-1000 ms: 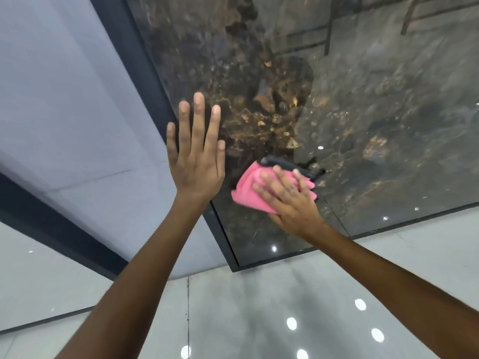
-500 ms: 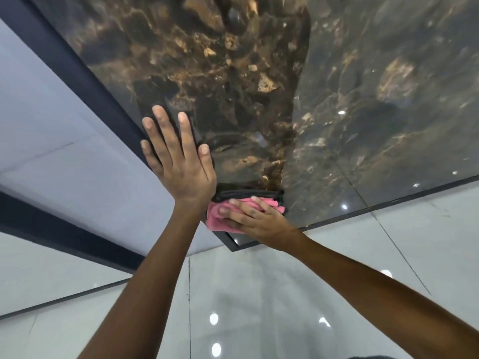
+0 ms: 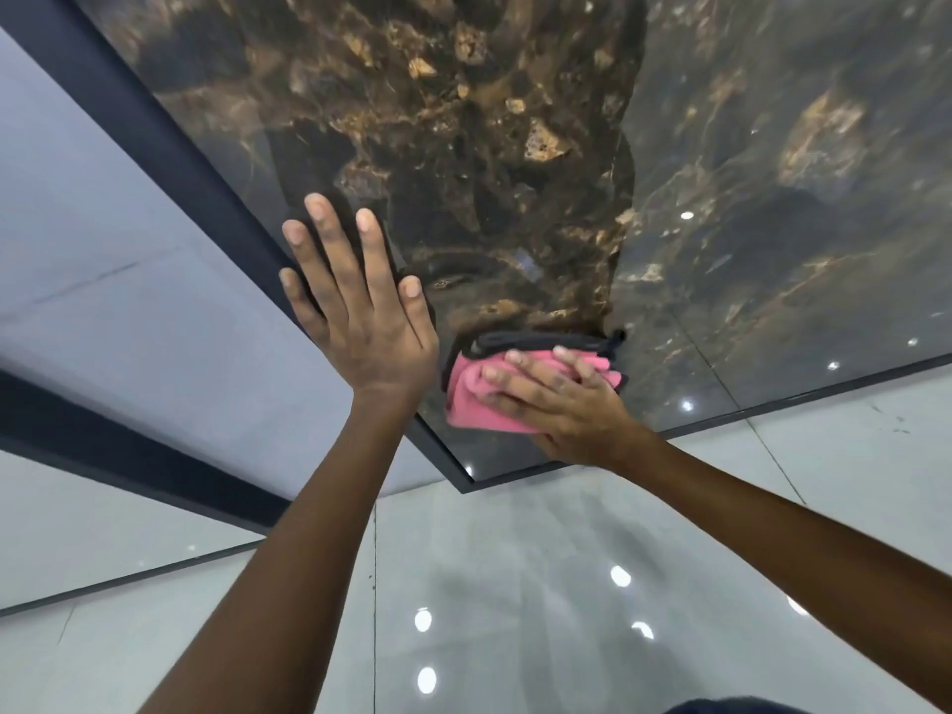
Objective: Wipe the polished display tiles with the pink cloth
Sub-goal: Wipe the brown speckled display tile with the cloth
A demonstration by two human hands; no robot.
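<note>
A dark polished marble display tile (image 3: 515, 172) with gold veining fills the upper view, framed by a black edge. My right hand (image 3: 561, 404) presses a crumpled pink cloth (image 3: 474, 394) flat against the tile's lower left part, fingers spread straight over it. My left hand (image 3: 355, 311) lies flat on the tile's left edge, fingers straight and pointing up, just left of the cloth. A dark reflection of the cloth and hand shows on the tile above them.
A pale grey panel (image 3: 129, 260) adjoins the tile's black frame (image 3: 170, 141) on the left. Below lies a glossy light floor (image 3: 515, 584) with ceiling-light reflections and thin grout lines. The tile's bottom corner (image 3: 466, 484) sits just under my right wrist.
The cloth and my right hand slid down toward the tile's bottom corner, then came slightly up and right. My left hand stayed flat on the tile's left edge as the view shifted.
</note>
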